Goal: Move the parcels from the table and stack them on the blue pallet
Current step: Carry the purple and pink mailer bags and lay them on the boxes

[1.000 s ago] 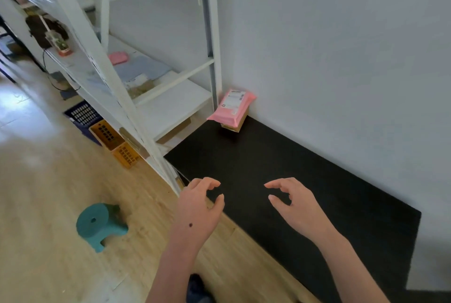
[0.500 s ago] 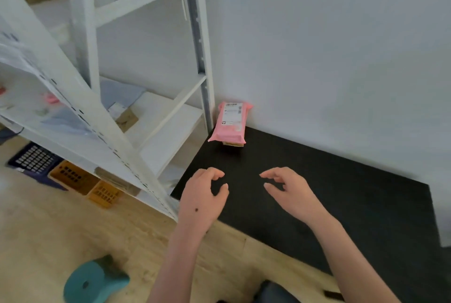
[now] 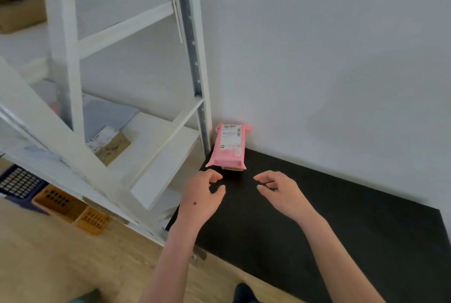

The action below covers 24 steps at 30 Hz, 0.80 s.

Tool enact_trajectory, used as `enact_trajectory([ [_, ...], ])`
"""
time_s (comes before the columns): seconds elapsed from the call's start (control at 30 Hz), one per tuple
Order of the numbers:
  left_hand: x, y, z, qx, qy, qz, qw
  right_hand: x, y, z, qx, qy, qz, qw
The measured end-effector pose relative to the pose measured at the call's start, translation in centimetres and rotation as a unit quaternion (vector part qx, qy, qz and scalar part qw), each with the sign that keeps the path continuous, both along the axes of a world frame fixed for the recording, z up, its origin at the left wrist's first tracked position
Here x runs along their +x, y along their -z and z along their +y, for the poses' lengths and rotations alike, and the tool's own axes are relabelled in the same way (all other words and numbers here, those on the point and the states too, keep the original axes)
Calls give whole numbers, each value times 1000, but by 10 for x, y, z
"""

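Fingers curl loosely, empty, on left hand and right hand near the pink parcel (probably soft, light, slippery), best gripped along both long edges.

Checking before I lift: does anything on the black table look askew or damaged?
Nothing damaged shows. The pink parcel lies atop a brown parcel, mostly hiding it, in the far corner of the black table by the wall.

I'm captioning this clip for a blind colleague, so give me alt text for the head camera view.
A person's left hand and right hand hover empty, fingers loosely curled, just short of a pink parcel at the far end of a black table against a white wall. A white shelving rack stands to the left.
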<state>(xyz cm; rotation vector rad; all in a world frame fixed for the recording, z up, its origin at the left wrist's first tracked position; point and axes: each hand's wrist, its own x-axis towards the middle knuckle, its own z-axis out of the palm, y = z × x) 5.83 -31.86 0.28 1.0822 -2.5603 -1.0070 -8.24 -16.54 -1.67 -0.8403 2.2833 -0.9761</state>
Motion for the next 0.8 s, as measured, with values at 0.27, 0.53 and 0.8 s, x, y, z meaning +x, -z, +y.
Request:
enact_trajectory([
  [0.27,-57,34,-52,201,-77,5,977,-43,36,-71,27,26,-83,996],
  [0.53,-115,50,-81,282,-125,7,951,-66,52,-132,32,-16,-26,999],
  [0.8,-137,79,-105,302,-114,-34,946,-73,69,-149,13,38,-83,996],
])
